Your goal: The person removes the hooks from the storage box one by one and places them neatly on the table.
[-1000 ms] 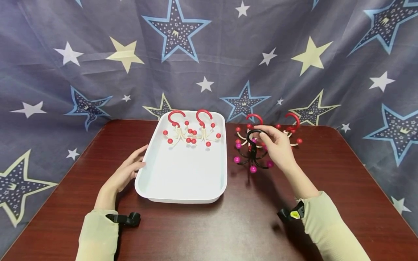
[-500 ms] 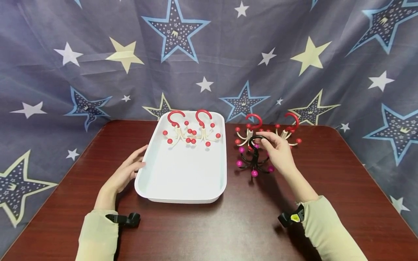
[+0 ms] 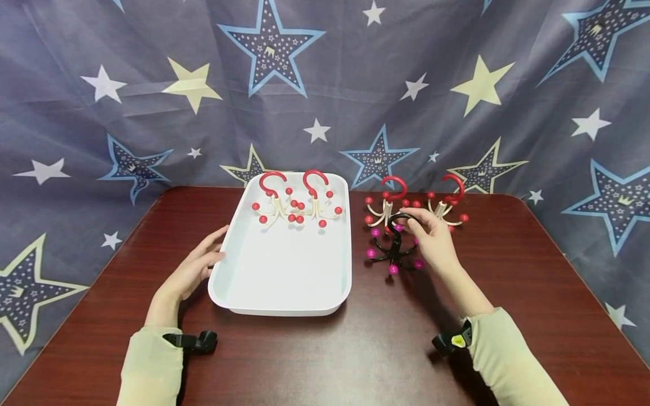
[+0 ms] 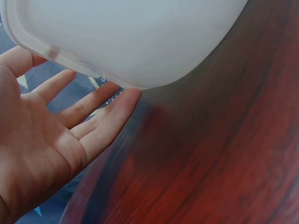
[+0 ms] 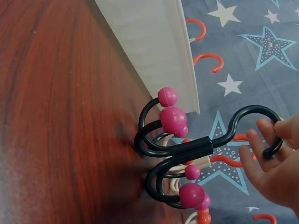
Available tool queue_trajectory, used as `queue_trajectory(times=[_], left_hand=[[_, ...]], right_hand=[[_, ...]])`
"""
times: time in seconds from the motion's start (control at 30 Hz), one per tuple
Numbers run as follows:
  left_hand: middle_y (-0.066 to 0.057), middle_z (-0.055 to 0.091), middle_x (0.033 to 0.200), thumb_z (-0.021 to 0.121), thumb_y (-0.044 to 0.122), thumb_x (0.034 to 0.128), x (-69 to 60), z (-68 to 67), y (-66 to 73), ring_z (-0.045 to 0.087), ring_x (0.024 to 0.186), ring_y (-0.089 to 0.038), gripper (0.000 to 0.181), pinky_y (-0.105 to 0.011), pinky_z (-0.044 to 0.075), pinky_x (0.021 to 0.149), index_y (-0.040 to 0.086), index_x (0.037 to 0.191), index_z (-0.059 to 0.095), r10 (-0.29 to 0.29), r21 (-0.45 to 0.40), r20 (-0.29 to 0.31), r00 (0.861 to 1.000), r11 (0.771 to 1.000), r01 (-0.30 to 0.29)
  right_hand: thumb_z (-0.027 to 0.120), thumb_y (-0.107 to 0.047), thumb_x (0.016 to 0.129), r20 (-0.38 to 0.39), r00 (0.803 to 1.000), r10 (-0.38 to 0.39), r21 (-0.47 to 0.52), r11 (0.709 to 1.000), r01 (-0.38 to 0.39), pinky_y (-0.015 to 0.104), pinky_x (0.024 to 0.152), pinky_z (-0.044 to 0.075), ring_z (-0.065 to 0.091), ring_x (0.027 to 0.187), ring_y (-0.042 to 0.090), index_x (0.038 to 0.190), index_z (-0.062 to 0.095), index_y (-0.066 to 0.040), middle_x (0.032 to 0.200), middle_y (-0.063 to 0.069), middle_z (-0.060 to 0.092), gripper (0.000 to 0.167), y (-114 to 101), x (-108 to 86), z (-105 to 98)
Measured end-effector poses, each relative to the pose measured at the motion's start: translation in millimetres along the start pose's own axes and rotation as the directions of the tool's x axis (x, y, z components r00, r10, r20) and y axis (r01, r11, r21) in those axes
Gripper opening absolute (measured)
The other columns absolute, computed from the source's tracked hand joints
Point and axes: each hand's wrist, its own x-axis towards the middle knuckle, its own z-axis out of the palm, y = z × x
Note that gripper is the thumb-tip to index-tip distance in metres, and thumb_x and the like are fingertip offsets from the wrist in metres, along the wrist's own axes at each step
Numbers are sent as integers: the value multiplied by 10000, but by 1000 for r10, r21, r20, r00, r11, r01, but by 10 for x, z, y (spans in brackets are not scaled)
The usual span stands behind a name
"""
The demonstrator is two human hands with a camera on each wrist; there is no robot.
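At the right side of the white rounded-corner rectangular tray, right hand has its grip pinched on the curved top of a black many-armed hook with magenta ball tips. Hook upright, over the dark red-brown wooden tabletop; contact with it can't be told. Left hand at the tray's left side, grip released, fingers mostly straight and touching the rim. In the tray's far end, side by side: two cream many-armed hooks with red tops and red ball tips. Two more cream hooks on the tabletop, just behind the black one, partly covered by the right hand. Backdrop: grey-blue cloth with printed stars.
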Motion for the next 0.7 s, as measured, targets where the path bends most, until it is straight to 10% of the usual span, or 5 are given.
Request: queue_trajectory(times=[0.3, 0.57, 0.7], left_hand=[[65, 473, 1207, 462, 198, 972, 6, -2, -8, 610, 967, -41, 615, -299, 532, 758, 233, 1508, 163, -3, -5, 5, 1000, 1000, 3], [65, 472, 1203, 457, 203, 975, 5, -7, -5, 608, 967, -37, 615, -292, 530, 760, 217, 1510, 154, 0, -3, 9, 1000, 1000, 0], [63, 469, 1203, 453, 200, 977, -4, -14, -10, 611, 971, -34, 614, -297, 532, 758, 212, 1510, 149, 4, -9, 17, 1000, 1000, -3]], right_hand=[[515, -55, 936, -28, 998, 48, -336, 940, -55, 103, 725, 440, 572, 817, -78, 1137, 623, 41, 1095, 204, 636, 247, -312, 76, 56], [531, -139, 932, 36, 999, -23, -551, 834, 40, 206, 729, 447, 593, 885, 78, 1129, 662, -108, 1093, 63, 683, 238, -540, 321, 311], [529, -119, 922, 78, 997, -29, -554, 830, 68, 328, 838, 483, 623, 994, 172, 1128, 657, -99, 1111, 71, 676, 243, -585, 461, 502]])
